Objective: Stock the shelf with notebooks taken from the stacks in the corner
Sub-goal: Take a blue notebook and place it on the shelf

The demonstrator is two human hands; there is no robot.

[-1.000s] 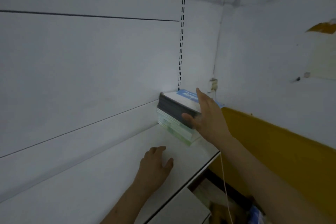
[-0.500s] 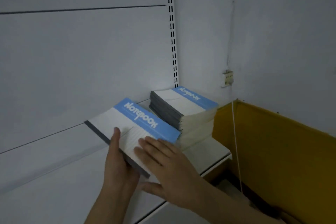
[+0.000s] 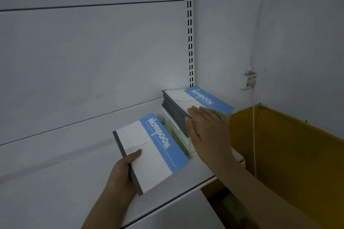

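Note:
A stack of notebooks [image 3: 202, 99] with white and blue covers sits in the right back corner of the white shelf [image 3: 55, 182]. My left hand [image 3: 121, 176] grips one notebook [image 3: 154, 150] by its grey spine, holding it just above the shelf in front of the stack. My right hand [image 3: 208, 132] reaches onto the stack, fingers straight on the top cover and thumb against the near edge of the upper notebooks.
A slotted upright rail [image 3: 189, 29] runs up the back panel above the stack. To the right is a yellow panel [image 3: 290, 147] with a white cord [image 3: 254, 135] hanging from a small wall fitting [image 3: 250, 79]. A lower shelf edge [image 3: 186, 215] shows below.
My right hand left the held notebook and moved back onto the stack. My left hand now holds that notebook alone, its thumb on the cover, a little nearer to me.

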